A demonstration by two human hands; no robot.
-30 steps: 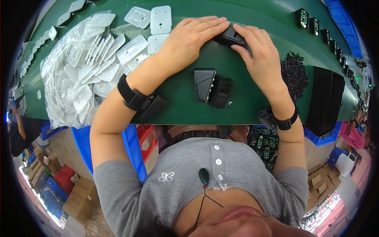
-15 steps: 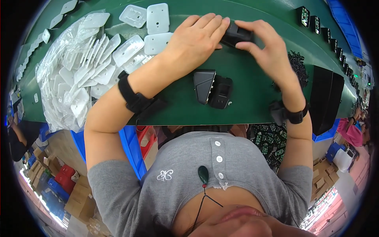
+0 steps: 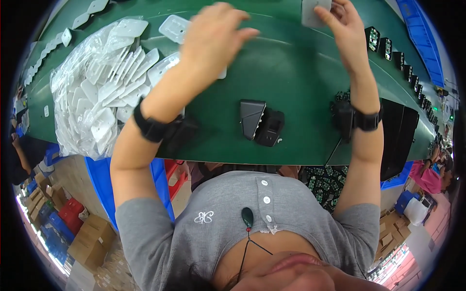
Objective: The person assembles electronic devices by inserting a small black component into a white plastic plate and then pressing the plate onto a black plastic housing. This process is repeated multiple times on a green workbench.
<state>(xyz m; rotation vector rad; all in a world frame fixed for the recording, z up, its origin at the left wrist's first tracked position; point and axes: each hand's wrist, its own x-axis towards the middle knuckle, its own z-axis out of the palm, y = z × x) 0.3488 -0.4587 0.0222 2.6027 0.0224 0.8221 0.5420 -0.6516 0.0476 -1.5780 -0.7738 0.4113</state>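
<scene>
The right hand (image 3: 342,29) pinches a pale grey flat part (image 3: 313,10) between thumb and fingers at the far side of the green table (image 3: 291,72); the part's top is cut off by the picture's rim, so its full shape cannot be told. The left hand (image 3: 213,39) is raised above the table, fingers loosely spread and blurred; it seems to hold nothing, though its underside is hidden. Below it lie white trays (image 3: 172,29), some loose on the table, one partly under the wrist. Further left sits a clear bag (image 3: 92,97) stuffed with more white trays. Each wrist wears a black band (image 3: 150,127). Near the table's front edge, between the forearms, stand two black housings (image 3: 262,123), touching each other. By the right wrist lies a pile of small black parts (image 3: 342,114), and beside it a black box (image 3: 398,136). A row of small black units (image 3: 388,48) runs along the far right.
</scene>
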